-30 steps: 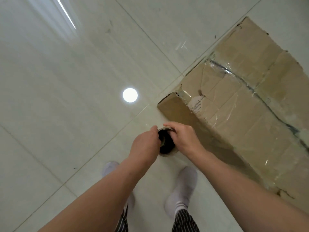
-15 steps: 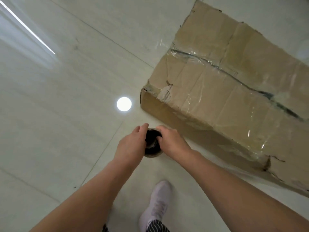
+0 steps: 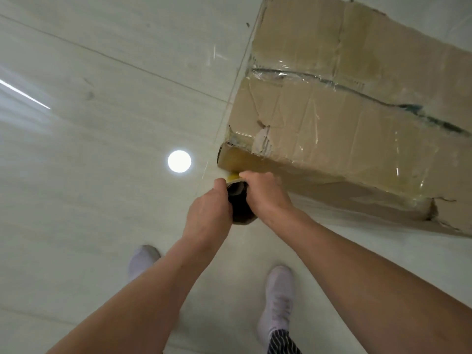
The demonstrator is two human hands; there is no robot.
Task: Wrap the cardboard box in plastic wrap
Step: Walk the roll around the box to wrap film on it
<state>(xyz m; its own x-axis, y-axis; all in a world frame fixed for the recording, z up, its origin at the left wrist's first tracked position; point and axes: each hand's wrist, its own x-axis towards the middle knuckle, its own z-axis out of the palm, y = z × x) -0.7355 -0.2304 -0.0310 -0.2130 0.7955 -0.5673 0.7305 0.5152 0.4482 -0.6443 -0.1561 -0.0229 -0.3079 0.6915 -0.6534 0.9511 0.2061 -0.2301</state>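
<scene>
Head view: left hand and right hand grip the wrap roll, seemingly mid-circuit round the cardboard box; the next move wants steady tension.

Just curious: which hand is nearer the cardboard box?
Right. The right hand is close beside the cardboard box; the left hand is across the roll, farther off.

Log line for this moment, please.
hands: left hand and right hand grip wrap roll | roll: near cardboard box corner | film: stretched along box end
</scene>
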